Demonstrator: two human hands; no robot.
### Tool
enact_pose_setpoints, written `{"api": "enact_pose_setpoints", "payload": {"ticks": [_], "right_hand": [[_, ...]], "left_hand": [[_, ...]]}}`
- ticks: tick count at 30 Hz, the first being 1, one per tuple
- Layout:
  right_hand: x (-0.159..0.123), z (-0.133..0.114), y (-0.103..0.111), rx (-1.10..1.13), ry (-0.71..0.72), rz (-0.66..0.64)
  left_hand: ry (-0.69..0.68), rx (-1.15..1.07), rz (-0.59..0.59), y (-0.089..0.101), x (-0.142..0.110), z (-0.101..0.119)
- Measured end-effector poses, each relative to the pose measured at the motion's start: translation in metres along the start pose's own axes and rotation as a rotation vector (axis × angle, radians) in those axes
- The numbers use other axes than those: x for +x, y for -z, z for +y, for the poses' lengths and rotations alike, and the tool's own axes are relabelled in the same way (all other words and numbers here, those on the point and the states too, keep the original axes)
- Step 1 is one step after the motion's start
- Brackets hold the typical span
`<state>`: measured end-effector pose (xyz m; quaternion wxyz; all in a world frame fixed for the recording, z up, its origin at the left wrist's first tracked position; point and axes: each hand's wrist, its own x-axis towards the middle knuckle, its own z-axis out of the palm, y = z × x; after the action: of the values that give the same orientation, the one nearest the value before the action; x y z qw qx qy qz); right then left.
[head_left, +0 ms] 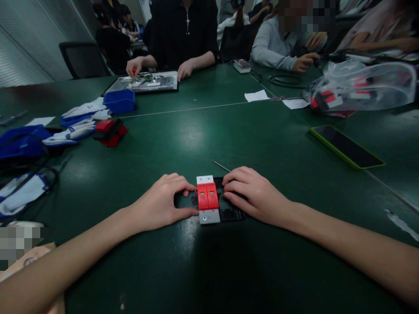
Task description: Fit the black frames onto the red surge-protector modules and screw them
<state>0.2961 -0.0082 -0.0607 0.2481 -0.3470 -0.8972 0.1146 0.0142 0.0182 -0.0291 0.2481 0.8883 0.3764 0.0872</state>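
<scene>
In front of me on the table lies a red-and-white two-pole surge protector [208,198], its two red modules side by side between white ends. Thumb and fingers of my left hand [163,201] grip its left edge. A flat black base [231,214] lies under and to the right of the surge protector. The bent fingers of my right hand [250,192] are closed at the right side of that base. Just beyond the right hand lies a thin metal rod [221,165]; its near end is hidden by the hand.
At left lie a red-and-black block [110,132], work gloves [75,131] and blue bins [118,101]. At right are a green-edged phone [347,147] and a clear plastic bag [366,87] of red parts. Across the table, a person works over an opened flat panel [163,81].
</scene>
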Motion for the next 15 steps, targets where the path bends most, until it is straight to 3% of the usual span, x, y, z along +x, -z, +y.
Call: {"api": "enact_pose_setpoints", "payload": {"ticks": [15], "right_hand": [[-0.0027, 0.0012, 0.0011, 0.060, -0.001, 0.020]], "left_hand": [[-0.040, 0.083, -0.012, 0.0020, 0.0000, -0.0070]]}}
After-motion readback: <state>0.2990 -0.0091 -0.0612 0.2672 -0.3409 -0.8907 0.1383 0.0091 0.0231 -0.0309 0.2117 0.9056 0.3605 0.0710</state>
